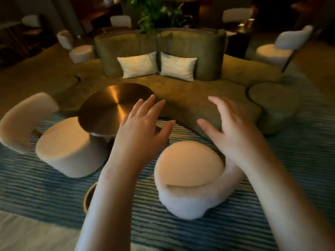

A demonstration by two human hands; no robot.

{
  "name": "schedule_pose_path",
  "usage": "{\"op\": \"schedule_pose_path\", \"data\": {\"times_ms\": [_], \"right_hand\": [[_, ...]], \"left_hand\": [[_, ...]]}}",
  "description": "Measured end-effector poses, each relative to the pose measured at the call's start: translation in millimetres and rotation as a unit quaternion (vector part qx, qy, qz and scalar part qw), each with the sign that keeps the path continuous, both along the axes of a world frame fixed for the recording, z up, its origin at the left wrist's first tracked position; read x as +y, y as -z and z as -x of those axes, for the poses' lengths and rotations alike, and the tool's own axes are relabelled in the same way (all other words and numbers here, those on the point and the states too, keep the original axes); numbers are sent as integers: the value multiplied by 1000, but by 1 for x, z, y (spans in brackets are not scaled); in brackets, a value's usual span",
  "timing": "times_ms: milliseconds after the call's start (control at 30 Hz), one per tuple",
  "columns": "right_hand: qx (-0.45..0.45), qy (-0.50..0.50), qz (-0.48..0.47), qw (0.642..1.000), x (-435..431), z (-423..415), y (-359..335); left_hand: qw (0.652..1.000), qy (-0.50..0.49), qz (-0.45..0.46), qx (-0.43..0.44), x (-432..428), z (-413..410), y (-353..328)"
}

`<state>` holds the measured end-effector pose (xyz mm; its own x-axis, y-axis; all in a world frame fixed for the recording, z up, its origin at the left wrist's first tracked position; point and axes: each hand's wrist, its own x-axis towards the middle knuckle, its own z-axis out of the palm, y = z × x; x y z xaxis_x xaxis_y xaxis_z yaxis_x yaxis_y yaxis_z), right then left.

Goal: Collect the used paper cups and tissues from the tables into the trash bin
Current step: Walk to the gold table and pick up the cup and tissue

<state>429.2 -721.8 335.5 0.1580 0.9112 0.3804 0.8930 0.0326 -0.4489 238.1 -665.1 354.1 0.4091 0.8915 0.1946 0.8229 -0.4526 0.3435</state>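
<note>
- the left hand (139, 127) is hovering in the air over the near right edge of the round brushed bronze metal table (108, 109), palm down. its fingers (147, 104) are stretching out straight and spread apart, holding nothing.
- the right hand (230, 129) is hovering above the front edge of the curved olive-green velvet sofa (190, 100), palm turning inward. its fingers (215, 102) are apart and slightly bent, gripping nothing; the hand is showing some blur.
- the table is standing at the far side of the blue and white striped rug (299, 160), just beside the sofa's front edge, with light glaring across its top.
- a round brown-rimmed container (88, 196) is sitting on the rug toward its near left edge, mostly hiding behind the left forearm. whether it is the trash bin i cannot tell.
- a cream round upholstered chair (67, 147) with a curved back is standing on the rug just beside the table's left edge.
- a second cream chair (188, 171) is standing on the rug below the gap between the two forearms, its back curling under the right wrist.
- two white rectangular pillows (138, 65) are leaning side by side against the sofa's back.
- a green leafy plant (157, 13) is rising behind the sofa's back.
</note>
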Motion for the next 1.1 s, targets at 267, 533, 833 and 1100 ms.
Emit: {"op": "schedule_pose_path", "data": {"times_ms": [267, 533, 833, 1100], "right_hand": [[-14, 122, 29, 992, -133, -217, -15], [5, 167, 35, 985, -186, -348, -11], [22, 177, 57, 982, -144, -481, 33], [24, 193, 78, 978, -44, -660, 42]], "left_hand": [[992, 119, -24, -30, -86, -244, -1], [979, 198, -49, -25, -120, -387, -1], [974, 221, -38, -4, -74, -520, 21], [980, 196, -2, 12, 28, -694, 42]]}}
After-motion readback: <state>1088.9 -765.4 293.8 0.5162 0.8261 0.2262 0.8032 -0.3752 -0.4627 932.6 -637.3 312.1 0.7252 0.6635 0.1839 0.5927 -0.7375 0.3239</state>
